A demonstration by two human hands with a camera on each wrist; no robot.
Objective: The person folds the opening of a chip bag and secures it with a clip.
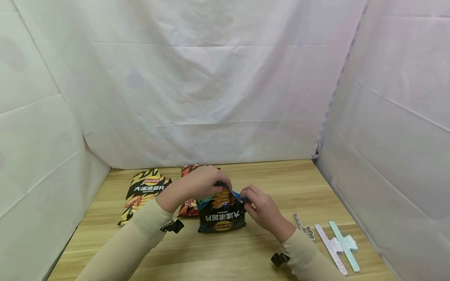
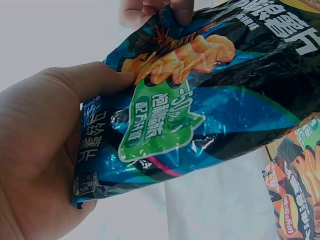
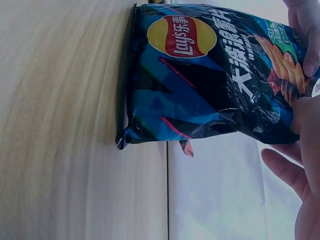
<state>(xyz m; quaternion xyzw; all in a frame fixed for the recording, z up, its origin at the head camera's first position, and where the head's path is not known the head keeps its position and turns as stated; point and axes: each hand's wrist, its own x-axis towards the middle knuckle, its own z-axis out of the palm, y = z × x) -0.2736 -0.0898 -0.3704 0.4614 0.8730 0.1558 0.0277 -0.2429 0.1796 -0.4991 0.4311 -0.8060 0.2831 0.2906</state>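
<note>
A black and blue bag of potato chips (image 1: 225, 216) stands on the table with its printing upside down in the head view. At its upper left corner, my left hand (image 1: 207, 182) grips the top edge, the thumb lying on the front by the green label (image 2: 160, 120). My right hand (image 1: 261, 207) pinches the upper right corner between thumb and fingers. The right wrist view shows the bag's yellow and red logo (image 3: 181, 36) near its lower end, which rests on the wood. Part of the top edge is hidden behind my left fingers.
Behind the held bag lies a red chip bag (image 1: 190, 208), partly covered. A yellow and black chip bag (image 1: 145, 191) lies to the left. On the right are a grey clip (image 1: 303, 227), a lilac clip (image 1: 332, 248) and a mint clip (image 1: 346, 246). White cloth (image 1: 211, 97) encloses the table.
</note>
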